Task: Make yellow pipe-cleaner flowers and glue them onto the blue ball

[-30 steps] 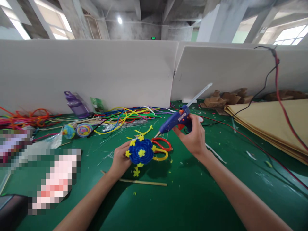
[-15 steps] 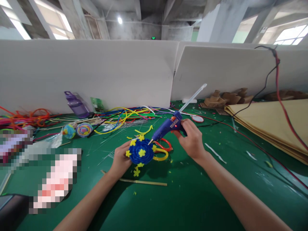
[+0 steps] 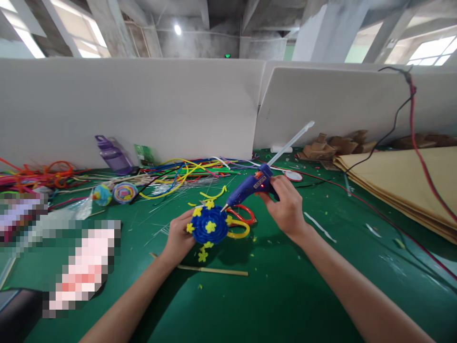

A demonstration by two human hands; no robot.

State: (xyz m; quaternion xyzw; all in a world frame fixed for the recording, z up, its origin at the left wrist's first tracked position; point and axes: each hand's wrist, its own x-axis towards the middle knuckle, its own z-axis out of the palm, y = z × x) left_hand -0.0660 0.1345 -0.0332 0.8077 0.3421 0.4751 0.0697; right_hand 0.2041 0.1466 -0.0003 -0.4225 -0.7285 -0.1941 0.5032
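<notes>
Left hand (image 3: 177, 238) fingers curled around the blue disc (image 3: 209, 225); right hand (image 3: 287, 205) fingers closed on the glue gun (image 3: 251, 186).

Fuzzy pipe-cleaner ball (image 3: 209, 225); glossy plastic glue gun (image 3: 252, 185); matt green mat (image 3: 278, 286).

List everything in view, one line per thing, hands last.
pipe-cleaner disc: 1, blue with yellow flowers, in left hand
glue gun: 1, blue, in right hand, nozzle at disc's upper right edge
scissors: 1, red and yellow handles, behind disc
pipe cleaners: many, mixed colours, far table
bottle: 1, purple, by partition
wooden stick: 1, tan, near disc
paper sheets: stack, tan, right
left hand: holds disc
right hand: grips glue gun
</notes>
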